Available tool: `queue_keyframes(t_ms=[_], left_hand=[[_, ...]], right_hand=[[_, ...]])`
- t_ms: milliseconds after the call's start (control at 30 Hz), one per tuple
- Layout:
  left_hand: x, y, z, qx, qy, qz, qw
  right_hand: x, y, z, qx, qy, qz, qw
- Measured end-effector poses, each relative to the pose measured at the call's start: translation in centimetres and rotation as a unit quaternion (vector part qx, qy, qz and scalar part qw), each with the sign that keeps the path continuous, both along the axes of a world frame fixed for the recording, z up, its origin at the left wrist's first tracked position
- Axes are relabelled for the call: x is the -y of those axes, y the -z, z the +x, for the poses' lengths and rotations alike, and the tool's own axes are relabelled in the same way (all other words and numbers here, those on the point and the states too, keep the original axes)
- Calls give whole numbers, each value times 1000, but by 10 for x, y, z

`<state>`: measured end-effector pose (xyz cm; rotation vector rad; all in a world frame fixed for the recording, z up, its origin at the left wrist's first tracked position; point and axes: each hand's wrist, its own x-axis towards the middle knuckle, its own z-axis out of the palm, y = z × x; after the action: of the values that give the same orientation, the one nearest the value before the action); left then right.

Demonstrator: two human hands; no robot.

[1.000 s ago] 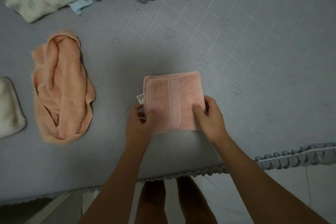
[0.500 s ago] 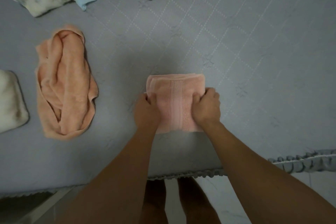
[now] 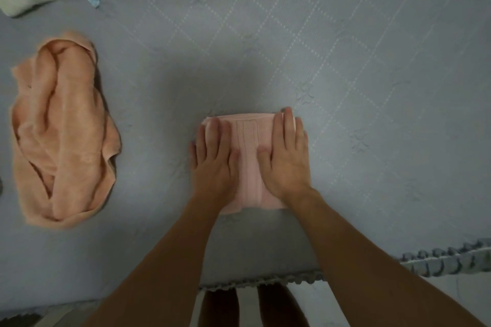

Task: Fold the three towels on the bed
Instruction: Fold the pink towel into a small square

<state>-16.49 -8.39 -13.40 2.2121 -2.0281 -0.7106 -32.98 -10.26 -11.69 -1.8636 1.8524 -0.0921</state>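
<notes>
The pink towel sits folded into a small rectangle near the close edge of the bed. Both hands lie flat on it, fingers straight and pressing, grasping nothing — left hand on its left half, right hand on its right. Looks like the smoothing step. To do it well, the person should probably push outward from the middle band with even pressure so the layers stay squared up — no dragging the top layer. The orange towel lies crumpled, well apart on the left, not yet folded. No third towel is clearly visible.
</notes>
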Motion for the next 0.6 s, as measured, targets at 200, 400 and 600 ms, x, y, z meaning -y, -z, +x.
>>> queue_keyframes(t_ms=[200, 400, 600], left_hand=[[-18, -32, 8, -194, -236, 35, 951], [-36, -69, 18, -453, -454, 239, 729], [-45, -109, 66, -441, -442, 309, 717]], right_hand=[[-8, -24, -17, 149, 159, 48, 975], [-42, -39, -40, 281, 389, 239, 844], [-66, -85, -1, 382, 423, 338, 749]])
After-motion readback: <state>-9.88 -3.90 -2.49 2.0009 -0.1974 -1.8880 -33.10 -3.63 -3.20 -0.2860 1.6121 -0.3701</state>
